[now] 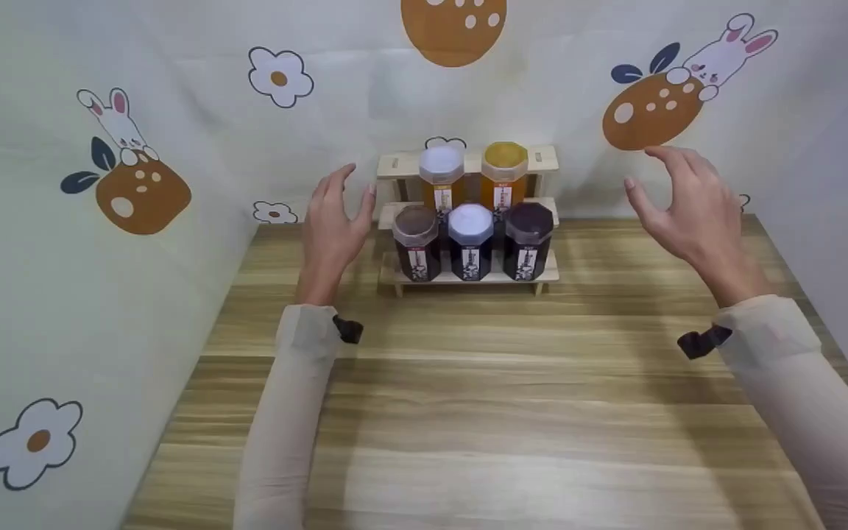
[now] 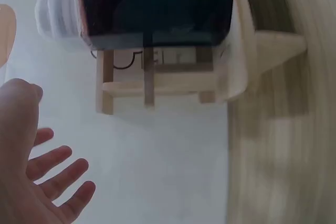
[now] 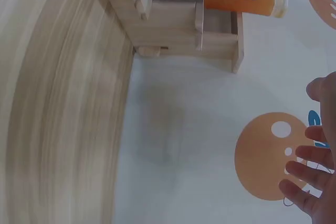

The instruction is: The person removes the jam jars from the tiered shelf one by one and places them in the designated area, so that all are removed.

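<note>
A tiered wooden rack [image 1: 468, 277] stands at the back of the table with jars on its steps. On the lower step are three dark jars: a brown-lidded jar [image 1: 417, 246], a white-lidded jar [image 1: 471, 246] and a dark-lidded jar [image 1: 528, 246]. Behind them sit a white-lidded amber jar [image 1: 442, 177] and a yellow-lidded amber jar [image 1: 503, 177]. My left hand [image 1: 336, 228] is raised just left of the rack, fingers loosely bent, touching nothing. Farther off on the right, my right hand [image 1: 696, 206] hovers with fingers spread and holds nothing. Both wrist views show jars apart from the fingers.
The wood-grain table [image 1: 483, 412] spreads in front of the rack. A pale wall covering [image 1: 336, 81] printed with rabbits, flowers and orange fruit closes off the back and left side. A plain pale panel [image 1: 829, 147] borders the right. Each sleeve cuff carries a black strap.
</note>
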{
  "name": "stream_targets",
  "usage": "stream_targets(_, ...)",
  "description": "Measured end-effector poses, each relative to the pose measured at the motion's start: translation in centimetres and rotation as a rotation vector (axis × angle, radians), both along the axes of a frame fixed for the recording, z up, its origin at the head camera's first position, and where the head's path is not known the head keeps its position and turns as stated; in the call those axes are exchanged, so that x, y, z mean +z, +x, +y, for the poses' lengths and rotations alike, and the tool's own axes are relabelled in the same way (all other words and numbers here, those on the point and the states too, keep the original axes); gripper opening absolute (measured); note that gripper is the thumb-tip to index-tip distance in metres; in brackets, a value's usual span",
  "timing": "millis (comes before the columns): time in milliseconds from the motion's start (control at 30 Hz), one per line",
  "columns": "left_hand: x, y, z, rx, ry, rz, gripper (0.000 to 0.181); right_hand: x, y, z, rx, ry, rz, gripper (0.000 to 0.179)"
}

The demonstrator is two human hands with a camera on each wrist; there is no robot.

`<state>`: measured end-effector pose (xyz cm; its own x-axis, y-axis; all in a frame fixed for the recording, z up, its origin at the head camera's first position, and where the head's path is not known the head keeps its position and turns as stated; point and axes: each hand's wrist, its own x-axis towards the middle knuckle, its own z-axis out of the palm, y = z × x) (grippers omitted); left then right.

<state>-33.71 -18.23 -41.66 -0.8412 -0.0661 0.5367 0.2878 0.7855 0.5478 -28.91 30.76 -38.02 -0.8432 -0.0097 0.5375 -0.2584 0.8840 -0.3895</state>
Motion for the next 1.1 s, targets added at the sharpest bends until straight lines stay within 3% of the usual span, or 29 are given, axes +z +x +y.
stream_targets(167, -2.9, 0.3, 0.4, -0.045, 0.182, -0.057, 0.048, -2.0, 0.2, -1.2, 0.06, -0.04, 0.064, 0.053)
stream_targets(433, -6.5, 0.7, 0.5, -0.109, 0.375, -0.25, 0.041, -4.4, 0.7, -3.1, 0.148, -0.102, 0.027, 0.044)
stream_targets(633, -8.1, 0.7, 0.4, -0.139, 0.418, -0.353, 0.037, -5.4, 1.0, -4.4, 0.208, -0.152, -0.004, 0.041)
stream_targets(867, -9.2, 1.1, 0.4, -0.139, 0.41, -0.381, 0.037, -6.2, 1.1, -6.0, 0.31, -0.23, -0.103, 0.046)
stream_targets(1100, -9.8, 1.4, 0.7, -0.165, 0.435, -0.422, 0.027, -7.2, 0.9, -7.6, 0.416, -0.326, -0.166, 0.062)
